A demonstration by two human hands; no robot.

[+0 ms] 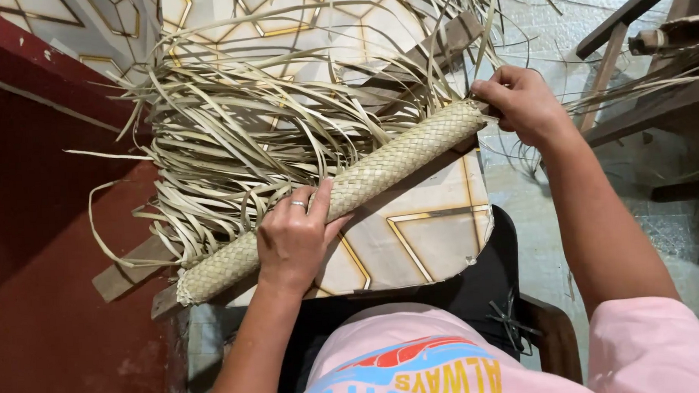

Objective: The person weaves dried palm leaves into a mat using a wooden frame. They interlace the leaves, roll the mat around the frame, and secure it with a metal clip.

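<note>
I see the left hand (292, 238) pressing down on the woven roll (341, 193), fingers draped over its middle. The right hand (522, 102) pinches the roll's far end; loose strips (244, 130) fan out beyond both grips.

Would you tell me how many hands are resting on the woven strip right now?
2. The left hand presses down near the middle of the woven strip; the right hand grips its far end beside the loose fronds. No other hands show.

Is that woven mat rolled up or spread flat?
Rolled up: the woven mat forms a tight tube, loose strips trailing off it, gripped by left hand and right hand.
</note>
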